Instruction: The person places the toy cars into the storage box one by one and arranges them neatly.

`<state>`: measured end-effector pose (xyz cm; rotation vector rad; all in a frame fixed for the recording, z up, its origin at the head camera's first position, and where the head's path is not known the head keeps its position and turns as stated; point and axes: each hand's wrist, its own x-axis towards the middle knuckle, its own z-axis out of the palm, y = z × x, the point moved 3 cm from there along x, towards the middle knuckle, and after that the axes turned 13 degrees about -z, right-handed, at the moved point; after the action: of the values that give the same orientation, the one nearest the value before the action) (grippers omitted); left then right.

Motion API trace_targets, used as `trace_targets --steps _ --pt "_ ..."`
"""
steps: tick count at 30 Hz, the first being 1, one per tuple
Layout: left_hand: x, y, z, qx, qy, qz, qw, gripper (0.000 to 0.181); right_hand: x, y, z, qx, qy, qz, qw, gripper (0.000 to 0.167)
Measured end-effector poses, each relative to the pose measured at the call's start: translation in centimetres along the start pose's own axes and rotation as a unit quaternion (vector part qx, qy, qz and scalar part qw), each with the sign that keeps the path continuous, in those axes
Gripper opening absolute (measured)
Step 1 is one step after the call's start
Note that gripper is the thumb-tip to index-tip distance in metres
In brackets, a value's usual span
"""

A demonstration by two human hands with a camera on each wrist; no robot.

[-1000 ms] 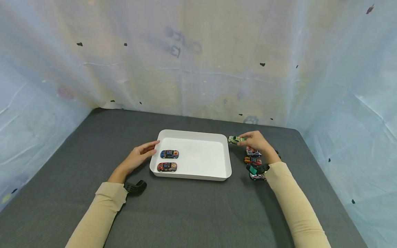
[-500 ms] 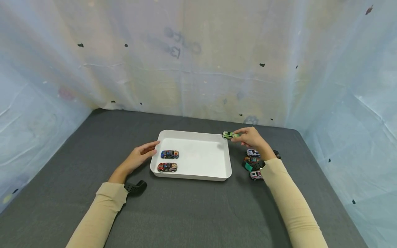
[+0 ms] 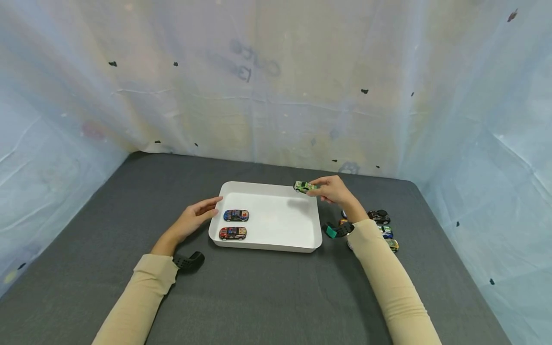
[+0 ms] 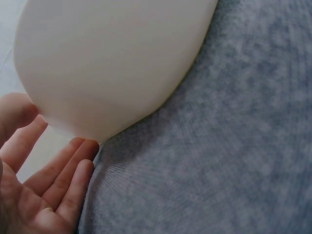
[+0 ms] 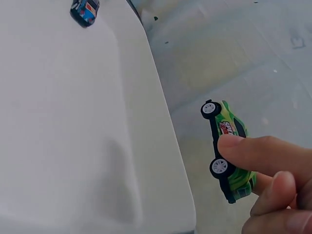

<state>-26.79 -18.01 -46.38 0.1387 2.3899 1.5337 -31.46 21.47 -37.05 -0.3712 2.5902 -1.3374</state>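
Observation:
A green toy car is pinched between the thumb and fingers of my right hand, raised over the far right corner of the white tray. My left hand touches the tray's left side, its fingers nearly straight against the wall. Inside the tray on the left, a blue toy car lies behind a red one.
Right of the tray, several toy cars lie on the grey table, partly hidden by the right wrist and sleeve; a black car is among them. A pale plastic sheet hangs behind and at both sides.
My right hand has carried the green car leftward from beside the tray to over its far right corner. The left hand has stayed in place.

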Motion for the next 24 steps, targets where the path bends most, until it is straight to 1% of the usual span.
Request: trace_targets --steps 6,10,13,18,24 --pt "-0.1 -0.1 0.0 -0.005 -0.005 -0.007 0.9999 0.054 0.7 -0.2 1.6 0.028 0.0 -0.001 0.9996 0.048" --pt "-0.1 -0.2 0.0 -0.005 -0.007 -0.001 1.0 0.054 1.2 -0.6 2.7 0.039 -0.002 -0.011 0.9992 0.047" --pt "0.0 -0.2 -0.1 -0.009 -0.006 -0.002 0.9999 0.054 1.5 -1.2 3.5 0.05 -0.007 -0.018 0.9986 0.046" --pt "0.0 -0.1 -0.1 -0.006 -0.006 -0.001 1.0 0.054 2.0 -2.0 4.6 0.059 -0.015 -0.018 0.998 0.044" --pt "0.0 0.0 0.1 -0.006 -0.009 -0.002 0.9999 0.054 2.6 -2.3 5.7 0.067 -0.019 -0.021 0.9973 0.042"
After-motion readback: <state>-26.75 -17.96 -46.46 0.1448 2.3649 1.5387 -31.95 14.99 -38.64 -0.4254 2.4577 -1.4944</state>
